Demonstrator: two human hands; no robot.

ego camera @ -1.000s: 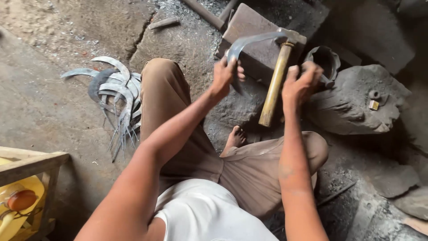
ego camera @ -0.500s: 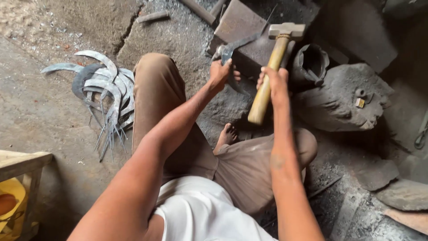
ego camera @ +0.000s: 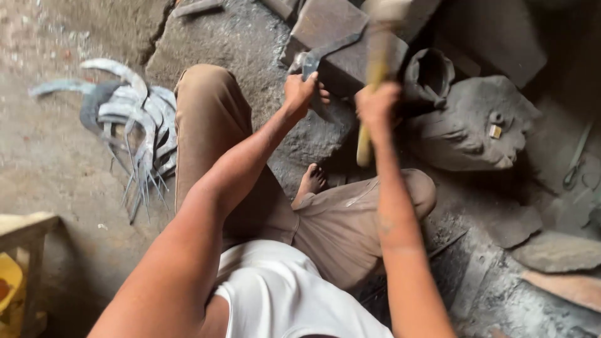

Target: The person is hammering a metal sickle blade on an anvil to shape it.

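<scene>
So the left hand (ego camera: 300,94) has its fingers curled tight around the near end of a curved blade (ego camera: 332,50), which lies flat on top of the dark anvil block (ego camera: 325,25). Right hand (ego camera: 375,106) is wrapped in a fist around the wooden handle of a hammer (ego camera: 374,81), handle standing nearly upright just beside the blade; the head is up by the top edge and blurred, so I can't tell if it's touching the block. Container-wise, there's a dark, sooty pot (ego camera: 429,75) right next to the block on the right, tipped with its mouth toward the camera, and the inside is too dark to say what's in it, maybe nothing. It leans against a big grey rock (ego camera: 476,125) with a small yellowish square thing on it. Off to the left on the ground sits a pile of curved blades (ego camera: 134,125), pointed ends fanned toward the camera, well apart from the block. A bare foot (ego camera: 311,181) pokes out between the knees. Bottom left corner has a wooden frame (ego camera: 28,231) with a yellow tub (ego camera: 9,281) under it, contents mostly cut off.
</scene>
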